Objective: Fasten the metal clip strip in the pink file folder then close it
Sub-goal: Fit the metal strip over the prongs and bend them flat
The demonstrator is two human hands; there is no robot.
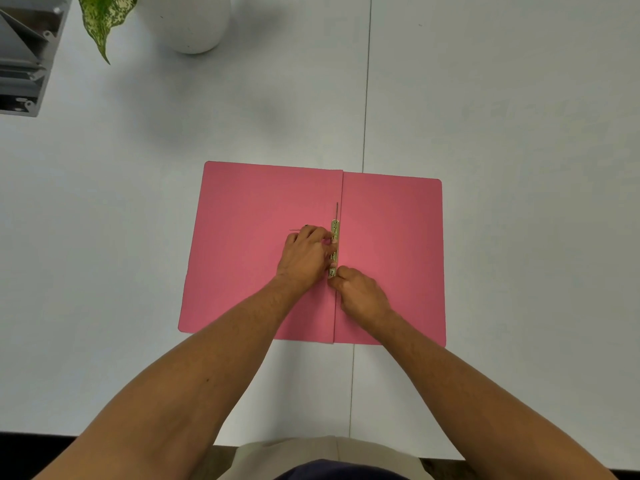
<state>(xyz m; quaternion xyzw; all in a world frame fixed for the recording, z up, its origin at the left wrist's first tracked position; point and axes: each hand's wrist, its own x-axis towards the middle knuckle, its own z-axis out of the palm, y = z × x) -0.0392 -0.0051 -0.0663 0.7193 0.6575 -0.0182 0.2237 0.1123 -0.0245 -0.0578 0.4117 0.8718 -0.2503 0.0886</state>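
Nearest to us, both bare forearms reach out from the lower edge of the view across a white table (104, 237) toward an open pink file folder (249, 209). The folder lies flat, both covers spread, its centre fold running away from us and sitting almost over a seam between two tabletop panels.

We note the right hand (363, 296) resting on the folder at the near end of the metal clip strip (334, 230), fingers curled and bunched together, pressing against the strip's near end. Whether the fingertips pinch the strip or merely bear down on it we cannot tell.

The left hand (304, 254) lies just beyond, on the left cover, with its fingers bent over the middle of the strip and touching it. Its fingers are closed down onto the metal; the exact grip beneath them is hidden from us.

The strip itself lies along the centre fold, about mid-length of the folder. A thin prong (337, 211) extends from its far end along the fold, and another thin prong (294, 230) shows to the left, beyond the left hand's knuckles.

Farther off, well apart from the folder, we record a white rounded pot (187, 22), a variegated green leaf (100, 22) and, at the far left corner, a grey tray rack (24, 57).
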